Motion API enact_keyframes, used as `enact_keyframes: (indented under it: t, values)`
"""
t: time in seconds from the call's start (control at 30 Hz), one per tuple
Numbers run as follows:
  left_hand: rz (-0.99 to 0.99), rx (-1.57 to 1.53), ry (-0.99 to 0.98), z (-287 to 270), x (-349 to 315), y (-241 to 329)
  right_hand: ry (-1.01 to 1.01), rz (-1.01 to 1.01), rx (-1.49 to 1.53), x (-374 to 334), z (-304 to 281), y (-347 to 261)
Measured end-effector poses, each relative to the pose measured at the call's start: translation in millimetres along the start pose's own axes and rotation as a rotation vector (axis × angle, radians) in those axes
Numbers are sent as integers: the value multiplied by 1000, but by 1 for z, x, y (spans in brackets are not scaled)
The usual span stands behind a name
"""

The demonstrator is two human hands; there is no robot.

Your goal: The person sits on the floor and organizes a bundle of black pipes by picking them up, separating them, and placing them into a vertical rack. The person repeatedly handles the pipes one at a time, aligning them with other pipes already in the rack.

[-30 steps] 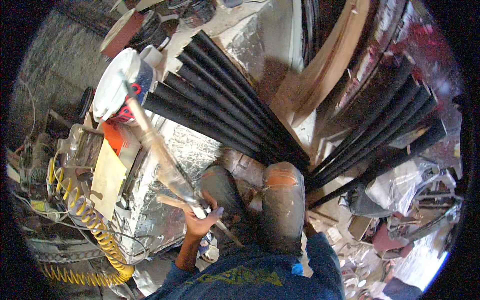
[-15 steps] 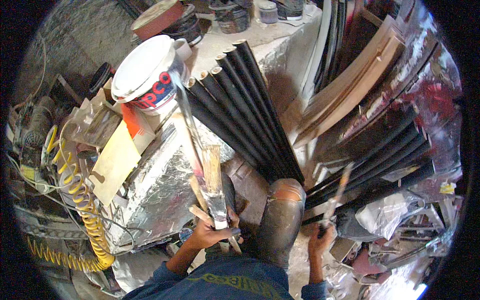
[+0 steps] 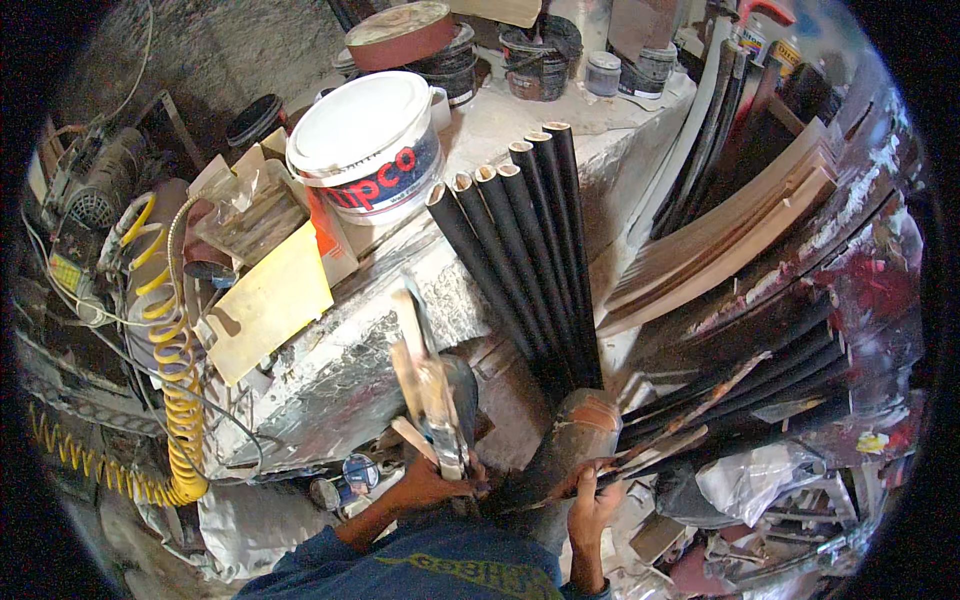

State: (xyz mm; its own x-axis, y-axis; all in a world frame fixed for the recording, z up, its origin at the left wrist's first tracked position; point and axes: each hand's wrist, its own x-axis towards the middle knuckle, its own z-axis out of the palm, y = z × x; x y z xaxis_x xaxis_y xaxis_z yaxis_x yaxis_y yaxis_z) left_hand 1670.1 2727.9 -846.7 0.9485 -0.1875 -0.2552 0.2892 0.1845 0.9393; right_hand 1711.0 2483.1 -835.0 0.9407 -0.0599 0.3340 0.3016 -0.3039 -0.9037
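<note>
My left hand is wrapped round a bundle of paintbrushes, blurred at their upper ends, with wooden handles sticking out among them. To its right, my right hand pinches thin wooden sticks that slant up to the right; their exact kind cannot be made out. Between and beyond my hands is my knee. Several black tubes with pale open ends lean beyond the knee against a light ledge. The lower parts of the brushes are hidden in my left hand.
On the ledge stand a white lidded bucket, dark paint pots and a small jar. A yellow coiled hose hangs at left. Curved wooden strips and more black tubes lie at right.
My right hand has moved left, toward my left hand; its sticks now slant to the right rather than standing nearly upright. The scene has shifted rightward as the view turned.
</note>
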Motion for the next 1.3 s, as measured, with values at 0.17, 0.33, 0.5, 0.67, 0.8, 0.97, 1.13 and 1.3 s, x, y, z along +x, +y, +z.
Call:
enact_keyframes:
  t: [0.17,0.33,0.5,0.67,0.8,0.97,1.13,1.3]
  values:
    - [392,-41,131,-6,20,87,91,440,202,37,-65,-47]
    - [401,-115,98,-18,2,164,-408,303,-378,58,-65,-64]
    - [365,90,-221,-22,10,180,-933,275,-366,-16,6,-6]
    - [254,109,-220,-7,43,161,-1175,-314,-195,-76,68,44]
    - [172,102,-187,3,55,133,-977,215,-32,-20,45,8]
    - [439,635,-378,16,83,98,-199,62,221,72,-26,-81]
    - [240,309,-324,65,88,82,-52,61,61,93,-48,-110]
    - [212,260,-438,81,96,88,166,46,352,90,-53,-108]
